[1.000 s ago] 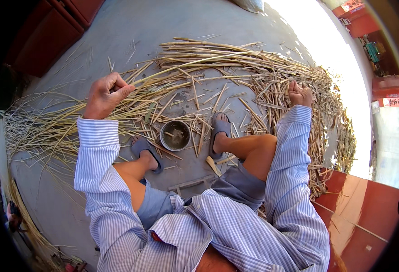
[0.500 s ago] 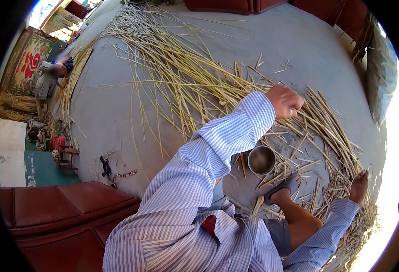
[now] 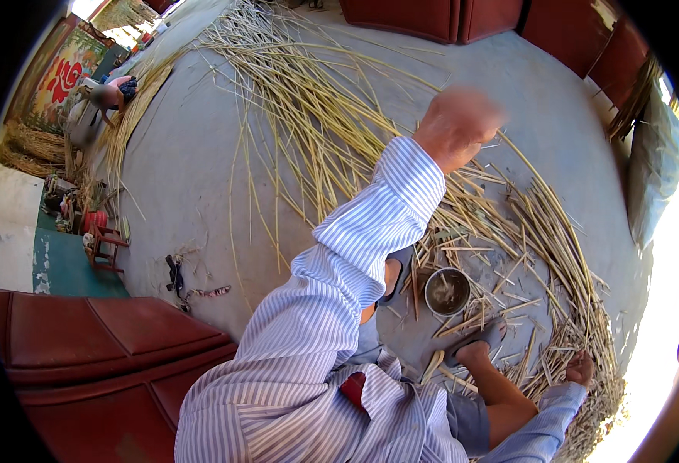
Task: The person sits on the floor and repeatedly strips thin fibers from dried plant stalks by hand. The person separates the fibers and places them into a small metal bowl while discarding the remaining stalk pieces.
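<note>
**Hands among split reed stalks on concrete floor**

Left hand (image 3: 457,123) was raised at 1 o'clock, motion-blurred; grip state could not be told. Right hand (image 3: 580,369) rested at 4 o'clock on the reed stalks (image 3: 316,131); closed or not, unclear. Stalks fanned from 12 to 4 o'clock, around a metal bowl (image 3: 447,291) between the sandalled feet. Judged light, stiff, brittle, splintery; best gripped mid-length in bundles. Open concrete (image 3: 193,201) lay at 9–10 o'clock; red bench (image 3: 100,347) edged 7–8 o'clock.
</note>
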`<state>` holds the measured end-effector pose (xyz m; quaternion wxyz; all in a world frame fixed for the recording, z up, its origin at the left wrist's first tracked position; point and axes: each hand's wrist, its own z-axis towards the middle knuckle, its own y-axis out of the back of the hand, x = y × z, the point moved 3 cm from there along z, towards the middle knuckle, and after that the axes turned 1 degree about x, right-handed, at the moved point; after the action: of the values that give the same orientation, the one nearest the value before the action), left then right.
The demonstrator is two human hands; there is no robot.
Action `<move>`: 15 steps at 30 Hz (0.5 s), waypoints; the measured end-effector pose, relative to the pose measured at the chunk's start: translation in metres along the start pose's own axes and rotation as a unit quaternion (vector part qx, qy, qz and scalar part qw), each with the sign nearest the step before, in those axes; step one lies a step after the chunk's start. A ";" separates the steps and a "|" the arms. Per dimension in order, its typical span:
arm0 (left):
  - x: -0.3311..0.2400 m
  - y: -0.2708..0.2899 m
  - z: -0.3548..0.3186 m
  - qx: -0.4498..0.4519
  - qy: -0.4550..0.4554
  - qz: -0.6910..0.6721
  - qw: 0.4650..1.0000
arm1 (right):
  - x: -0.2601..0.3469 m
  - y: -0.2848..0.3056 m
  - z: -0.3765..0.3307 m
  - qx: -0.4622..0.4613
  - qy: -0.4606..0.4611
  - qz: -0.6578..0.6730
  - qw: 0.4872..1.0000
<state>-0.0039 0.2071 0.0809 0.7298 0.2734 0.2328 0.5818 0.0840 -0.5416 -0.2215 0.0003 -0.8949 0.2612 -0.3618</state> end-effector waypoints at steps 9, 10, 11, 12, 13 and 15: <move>0.036 0.007 -0.012 0.059 0.103 0.115 0.986 | -0.076 -0.157 -0.017 0.076 -0.033 -0.053 0.995; 0.039 -0.009 -0.027 0.139 0.116 0.125 0.975 | -0.088 -0.195 -0.026 0.137 -0.027 -0.067 0.988; 0.036 -0.028 -0.039 0.216 0.127 0.131 0.959 | -0.097 -0.231 -0.030 0.194 -0.016 -0.080 0.978; 0.023 -0.047 -0.046 0.270 0.104 0.111 0.951 | -0.106 -0.263 -0.023 0.247 0.002 -0.090 0.965; 0.014 -0.057 -0.061 0.337 0.086 0.107 0.931 | -0.137 -0.319 -0.048 0.240 0.015 -0.104 0.965; -0.020 -0.075 -0.078 0.333 0.004 0.028 0.942 | -0.185 -0.406 -0.082 0.265 0.036 -0.123 0.956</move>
<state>-0.0051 0.1849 -0.0271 0.5790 0.5051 0.4087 0.4925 0.1096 -0.0888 -0.2034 0.1836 -0.8741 0.0438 -0.4475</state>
